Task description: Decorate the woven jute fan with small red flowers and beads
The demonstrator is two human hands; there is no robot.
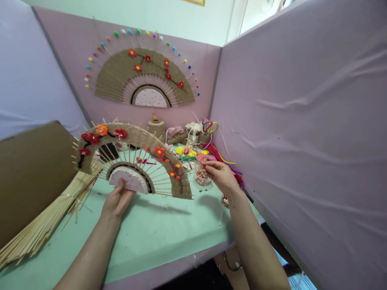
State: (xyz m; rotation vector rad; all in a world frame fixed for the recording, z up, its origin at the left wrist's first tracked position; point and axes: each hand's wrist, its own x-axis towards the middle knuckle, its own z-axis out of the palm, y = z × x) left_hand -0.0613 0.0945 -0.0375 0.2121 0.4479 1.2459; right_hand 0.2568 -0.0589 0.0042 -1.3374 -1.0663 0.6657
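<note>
Leaving room beneath, left grip (118, 201) holds fan (140, 135) by lower edge.

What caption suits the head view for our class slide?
Left hand holding a flower-trimmed fan above the green tabletop, right hand beside it, a second fan against the pink panel.

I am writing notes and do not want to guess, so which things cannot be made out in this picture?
In the head view:
- What the right hand pinches, if anything: too small, partly covered by the hand itself.
- Most left hand fingers: hidden behind the held fan.
- The brown cardboard's full extent: cut off by the left edge.
</note>
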